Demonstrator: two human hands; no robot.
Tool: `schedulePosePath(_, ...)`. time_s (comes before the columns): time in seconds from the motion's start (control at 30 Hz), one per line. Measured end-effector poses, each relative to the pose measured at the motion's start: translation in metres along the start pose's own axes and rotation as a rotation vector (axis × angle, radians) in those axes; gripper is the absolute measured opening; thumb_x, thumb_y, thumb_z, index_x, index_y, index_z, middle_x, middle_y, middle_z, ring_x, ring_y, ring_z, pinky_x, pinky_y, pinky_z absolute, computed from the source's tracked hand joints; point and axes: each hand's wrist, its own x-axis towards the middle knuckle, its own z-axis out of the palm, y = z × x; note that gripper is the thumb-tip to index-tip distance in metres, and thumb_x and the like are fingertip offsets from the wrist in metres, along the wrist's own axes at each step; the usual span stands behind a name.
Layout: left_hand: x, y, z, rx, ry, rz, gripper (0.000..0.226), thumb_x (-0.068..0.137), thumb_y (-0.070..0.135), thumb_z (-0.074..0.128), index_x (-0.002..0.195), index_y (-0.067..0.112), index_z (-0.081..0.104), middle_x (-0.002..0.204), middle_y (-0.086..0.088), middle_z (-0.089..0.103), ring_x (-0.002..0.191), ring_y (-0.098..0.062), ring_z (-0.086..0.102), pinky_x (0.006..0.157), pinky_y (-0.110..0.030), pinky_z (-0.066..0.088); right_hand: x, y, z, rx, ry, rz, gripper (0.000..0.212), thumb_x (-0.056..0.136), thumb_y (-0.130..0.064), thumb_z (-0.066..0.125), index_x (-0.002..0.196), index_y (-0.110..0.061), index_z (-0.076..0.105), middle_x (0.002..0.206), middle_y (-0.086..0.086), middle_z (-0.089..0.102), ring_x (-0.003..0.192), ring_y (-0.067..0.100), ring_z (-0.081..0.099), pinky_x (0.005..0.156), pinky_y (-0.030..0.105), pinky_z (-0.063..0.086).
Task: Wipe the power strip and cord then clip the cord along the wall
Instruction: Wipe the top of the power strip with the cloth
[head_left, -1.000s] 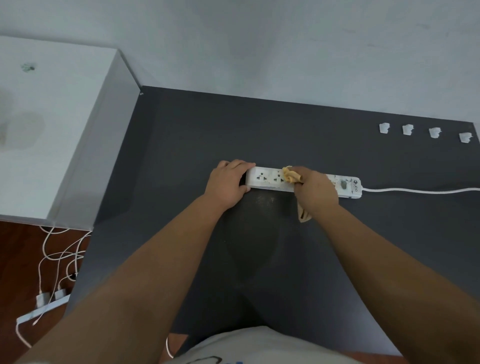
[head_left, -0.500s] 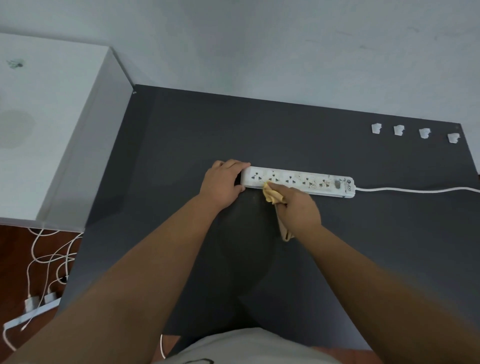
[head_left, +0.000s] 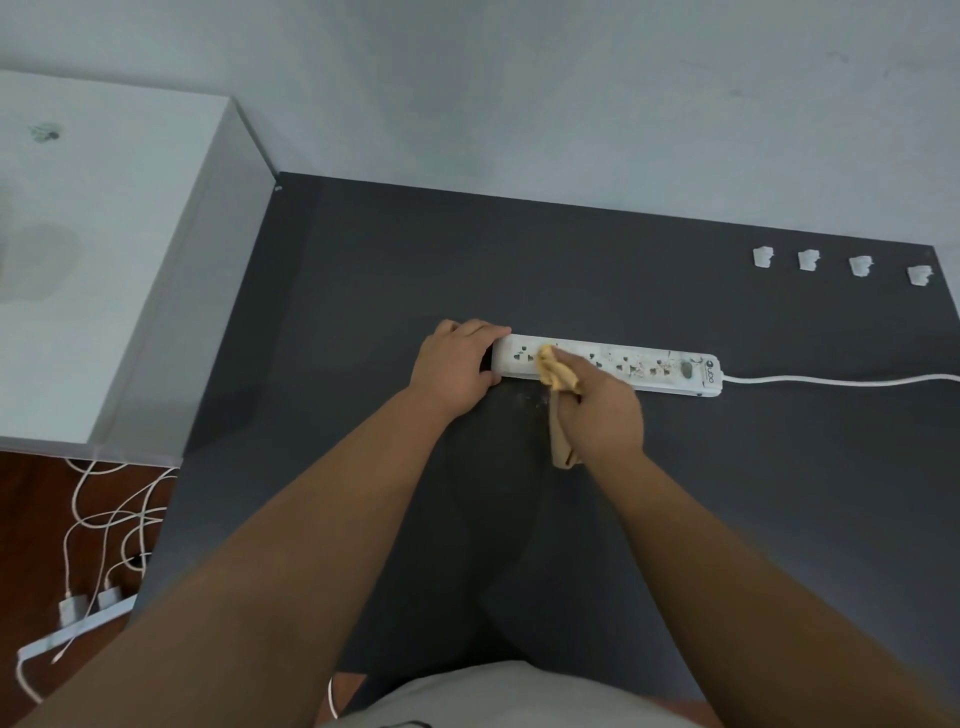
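Observation:
A white power strip (head_left: 644, 368) lies across the dark grey table (head_left: 363, 291), speckled with dirt on its right half. Its white cord (head_left: 841, 381) runs off to the right edge. My left hand (head_left: 457, 364) grips the strip's left end. My right hand (head_left: 602, 415) holds a bunched yellow cloth (head_left: 556, 371), pressed on the strip's top near the left sockets, with a tail hanging below the hand. Several white cord clips (head_left: 762, 257) sit in a row at the table's back right.
A pale wall (head_left: 519, 93) rises behind the table. A white cabinet (head_left: 104, 260) stands to the left. On the wood floor below it lie tangled white cables (head_left: 109, 514) and another power strip (head_left: 78, 629).
My right hand swept the cloth leftward along the strip, came off its front edge, and is now back on top near the left end. My left hand kept its hold.

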Motion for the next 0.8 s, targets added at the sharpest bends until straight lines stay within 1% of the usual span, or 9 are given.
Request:
schedulePosePath(0.07, 0.000, 0.000, 0.000, -0.004, -0.005, -0.002, 0.063, 0.081, 0.031, 0.070, 0.138, 0.033, 0.043, 0.139, 0.011, 0.049, 0.118, -0.022, 0.042, 0.097, -0.036, 0.038, 0.008, 0.008, -0.008, -0.005, 0.077, 0.082, 0.046, 0.089, -0.020, 0.054, 0.129, -0.042, 0.056, 0.100, 0.003, 0.071, 0.090, 0.026, 0.065, 0.069, 0.027, 0.044)
schedulePosePath(0.13, 0.000, 0.000, 0.000, -0.012, -0.006, -0.006, 0.063, 0.081, 0.031, 0.070, 0.138, 0.033, 0.042, 0.139, 0.011, 0.049, 0.117, -0.022, 0.043, 0.097, -0.036, 0.038, 0.011, 0.005, -0.007, -0.045, 0.025, 0.102, 0.046, 0.090, -0.020, 0.052, 0.130, -0.042, 0.055, 0.102, 0.006, 0.071, 0.091, 0.028, 0.066, 0.071, 0.029, 0.049)
schedulePosePath(0.27, 0.000, 0.000, 0.000, -0.007, -0.002, 0.000, 0.062, 0.082, 0.032, 0.069, 0.138, 0.033, 0.043, 0.138, 0.010, 0.050, 0.116, -0.022, 0.043, 0.096, -0.036, 0.040, 0.008, -0.015, 0.007, -0.122, -0.181, -0.084, 0.046, 0.089, -0.019, 0.051, 0.129, -0.042, 0.056, 0.104, 0.003, 0.070, 0.088, 0.026, 0.065, 0.067, 0.029, 0.049)
schedulePosePath(0.37, 0.000, 0.000, -0.001, -0.009, -0.016, 0.003, 0.062, 0.082, 0.031, 0.069, 0.138, 0.033, 0.042, 0.139, 0.011, 0.049, 0.118, -0.022, 0.043, 0.097, -0.036, 0.039, 0.020, -0.019, -0.004, -0.101, -0.131, -0.064, 0.044, 0.089, -0.017, 0.051, 0.125, -0.041, 0.059, 0.093, 0.004, 0.069, 0.084, 0.027, 0.065, 0.064, 0.029, 0.047)
schedulePosePath(0.47, 0.000, -0.001, 0.001, -0.027, -0.015, -0.005, 0.064, 0.081, 0.031, 0.070, 0.138, 0.033, 0.042, 0.139, 0.011, 0.049, 0.118, -0.023, 0.043, 0.098, -0.038, 0.040, 0.034, -0.018, -0.008, -0.130, -0.046, 0.005, 0.045, 0.090, -0.014, 0.050, 0.127, -0.038, 0.057, 0.104, 0.006, 0.069, 0.092, 0.029, 0.064, 0.069, 0.033, 0.050)
schedulePosePath(0.53, -0.001, -0.001, 0.001, -0.053, -0.009, -0.004, 0.064, 0.080, 0.030, 0.071, 0.138, 0.032, 0.043, 0.138, 0.010, 0.051, 0.117, -0.023, 0.044, 0.098, -0.041, 0.041, 0.035, -0.025, 0.001, -0.212, -0.126, -0.049, 0.050, 0.089, -0.011, 0.048, 0.131, -0.037, 0.054, 0.113, 0.008, 0.065, 0.099, 0.031, 0.062, 0.073, 0.034, 0.049)
schedulePosePath(0.6, -0.002, -0.002, 0.002, -0.097, 0.009, -0.007, 0.064, 0.079, 0.028, 0.072, 0.136, 0.032, 0.044, 0.135, 0.009, 0.054, 0.116, -0.024, 0.046, 0.097, -0.042, 0.041, 0.033, -0.034, 0.012, -0.271, -0.224, -0.139, 0.053, 0.088, -0.011, 0.047, 0.132, -0.038, 0.051, 0.114, 0.008, 0.062, 0.102, 0.031, 0.061, 0.074, 0.036, 0.048)
schedulePosePath(0.73, -0.004, -0.001, -0.001, -0.206, 0.021, -0.041, 0.078, 0.076, 0.023, 0.075, 0.140, 0.033, 0.030, 0.131, 0.015, 0.058, 0.114, -0.023, 0.049, 0.098, -0.042, 0.040, 0.038, -0.043, 0.001, -0.384, -0.345, -0.188, 0.045, 0.088, -0.011, 0.047, 0.122, -0.038, 0.057, 0.107, 0.004, 0.065, 0.095, 0.026, 0.062, 0.071, 0.036, 0.051)
schedulePosePath(0.8, -0.004, -0.002, -0.002, -0.217, 0.012, -0.051, 0.088, 0.074, 0.022, 0.077, 0.142, 0.033, 0.022, 0.131, 0.016, 0.058, 0.115, -0.022, 0.049, 0.100, -0.043, 0.040, 0.046, -0.044, -0.007, -0.342, -0.297, -0.138, 0.045, 0.087, -0.009, 0.046, 0.119, -0.037, 0.059, 0.105, 0.004, 0.066, 0.092, 0.027, 0.062, 0.068, 0.034, 0.050)
